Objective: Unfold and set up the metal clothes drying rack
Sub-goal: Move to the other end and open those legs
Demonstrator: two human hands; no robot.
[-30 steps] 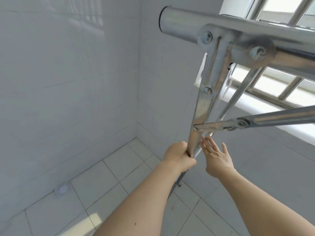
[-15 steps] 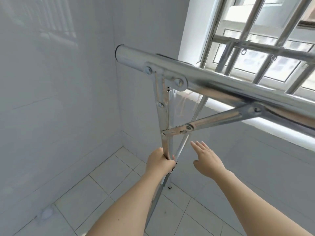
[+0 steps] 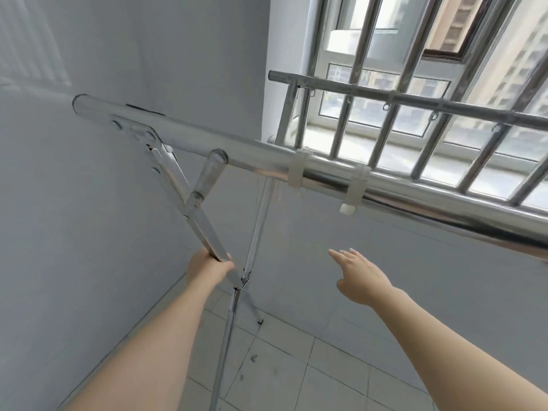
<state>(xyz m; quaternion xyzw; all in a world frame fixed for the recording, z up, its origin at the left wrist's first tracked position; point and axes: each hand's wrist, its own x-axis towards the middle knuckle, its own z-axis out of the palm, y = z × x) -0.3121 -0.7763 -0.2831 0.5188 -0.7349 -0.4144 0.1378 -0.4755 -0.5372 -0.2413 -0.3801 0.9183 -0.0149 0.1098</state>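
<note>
Head view, rack: the shiny metal clothes drying rack [image 3: 326, 176] stands in a tiled corner, its thick top tube running from upper left to lower right.
Left hand [image 3: 207, 266]: fingers clamped on the flat steel leg strut [image 3: 204, 229].
Right hand [image 3: 360, 275]: fingers apart, empty, below the tube.
Key relation: the thin rear leg [image 3: 258, 226] lies up and left of the right hand, nearly upright.
Room: grey walls [image 3: 89, 232] near on the left; the barred window [image 3: 415, 93] close behind; bare tiled floor [image 3: 296, 366] below.

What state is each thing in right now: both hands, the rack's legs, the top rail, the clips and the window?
Left hand: closed around the flat leg bar.
Right hand: open, fingers extended, touching nothing.
Flat leg bar: slanted, crossing the second leg.
Second leg: spread, foot on the tiled floor.
Top rail: raised, nothing hanging from it.
White clips: wrapped around the top rail.
Window: barred; open or shut unclear.
</note>
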